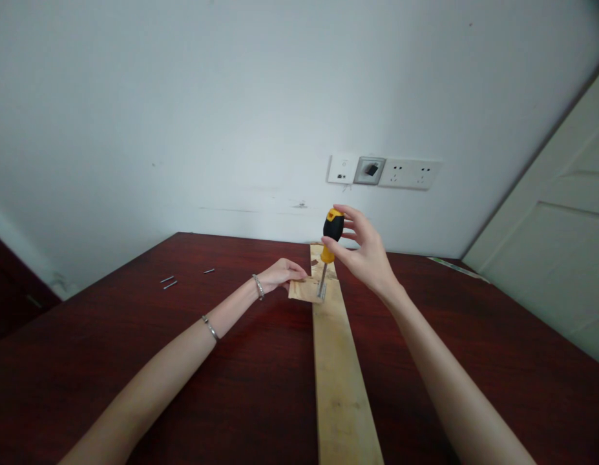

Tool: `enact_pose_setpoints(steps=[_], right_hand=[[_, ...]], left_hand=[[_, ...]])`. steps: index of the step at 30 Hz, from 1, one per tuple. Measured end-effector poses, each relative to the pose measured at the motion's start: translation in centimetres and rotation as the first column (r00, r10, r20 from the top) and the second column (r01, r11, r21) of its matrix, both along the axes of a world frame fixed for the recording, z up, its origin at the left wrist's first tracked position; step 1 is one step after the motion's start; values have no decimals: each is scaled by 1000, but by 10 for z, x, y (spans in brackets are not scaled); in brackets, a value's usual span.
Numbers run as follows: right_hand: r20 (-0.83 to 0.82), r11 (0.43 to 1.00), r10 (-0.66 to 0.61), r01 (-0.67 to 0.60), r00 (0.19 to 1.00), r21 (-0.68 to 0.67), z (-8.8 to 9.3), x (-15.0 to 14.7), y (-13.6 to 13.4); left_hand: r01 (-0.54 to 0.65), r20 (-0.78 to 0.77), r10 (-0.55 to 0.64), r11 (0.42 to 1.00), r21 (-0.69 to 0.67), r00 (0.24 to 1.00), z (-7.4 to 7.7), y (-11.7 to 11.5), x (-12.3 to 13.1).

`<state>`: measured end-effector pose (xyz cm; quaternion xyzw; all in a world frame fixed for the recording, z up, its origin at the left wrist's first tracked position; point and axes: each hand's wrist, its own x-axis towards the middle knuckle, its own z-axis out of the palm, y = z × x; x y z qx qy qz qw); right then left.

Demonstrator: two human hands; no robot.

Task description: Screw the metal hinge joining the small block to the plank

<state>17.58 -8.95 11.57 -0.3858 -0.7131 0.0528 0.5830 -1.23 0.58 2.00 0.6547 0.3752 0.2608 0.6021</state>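
My right hand has its fingers around the black and yellow handle of a screwdriver, which stands nearly upright with its shaft pointing down. The tip meets a small metal plate, perhaps a hinge or bracket; the exact contact is too small to tell. That plate lies where a short wooden piece meets a long wooden board. With thumb and fingers, my left hand pinches the left end of the short piece, which sticks out leftward from the board.
Several loose screws or nails lie on the dark red table at the left. Behind the table rises a white wall with sockets. A pale door stands at the right, near a thin strip on the table's edge.
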Motion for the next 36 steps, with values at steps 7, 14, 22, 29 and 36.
enact_pose_setpoints(steps=[7, 14, 22, 29, 36], right_hand=[[-58, 999, 42, -42, 997, 10, -1, 0, 3], [57, 996, -92, 91, 994, 13, 1, -2, -2], [-18, 999, 31, -31, 999, -26, -1, -4, -1], [-44, 999, -23, 24, 999, 22, -1, -1, 0], [-14, 999, -34, 34, 999, -5, -1, -3, -1]], left_hand=[[3, 10, -3, 1000, -22, 1000, -1, -1, 2], [28, 10, -28, 999, -27, 1000, -1, -1, 0], [11, 21, -11, 1000, -27, 1000, -3, 2, -1], [10, 26, -10, 999, -31, 1000, -2, 1, 0], [16, 14, -15, 1000, -24, 1000, -2, 1, 0]])
